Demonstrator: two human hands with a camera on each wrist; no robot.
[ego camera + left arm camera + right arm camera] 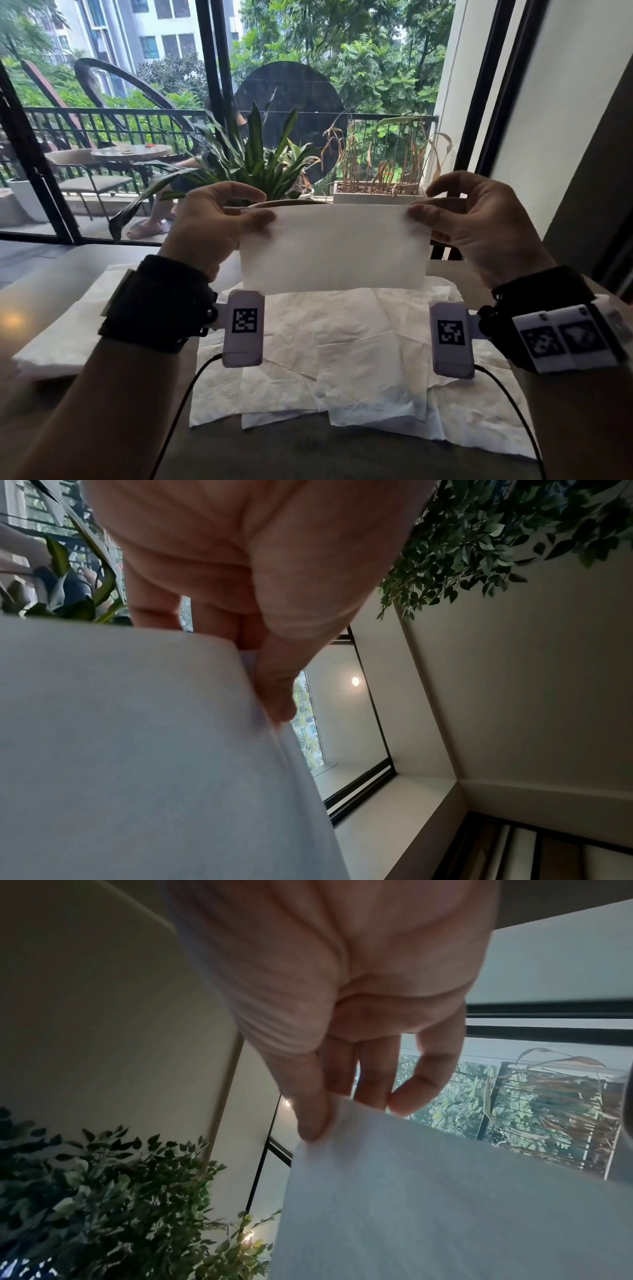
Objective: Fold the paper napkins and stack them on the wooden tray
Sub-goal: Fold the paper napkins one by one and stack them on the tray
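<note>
Looks like a café or home sitting area beside a balcony. Beyond the hands (346, 222), tall black-framed glass doors (219, 85), potted plants (253, 161), a small round table (132, 152) with chairs behind a railing (102, 120), apartment blocks and trees.

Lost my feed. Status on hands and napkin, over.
Left hand and right hand pinch napkin top corners, held up above the table. Loose napkins spread below. Tray not seen.
</note>
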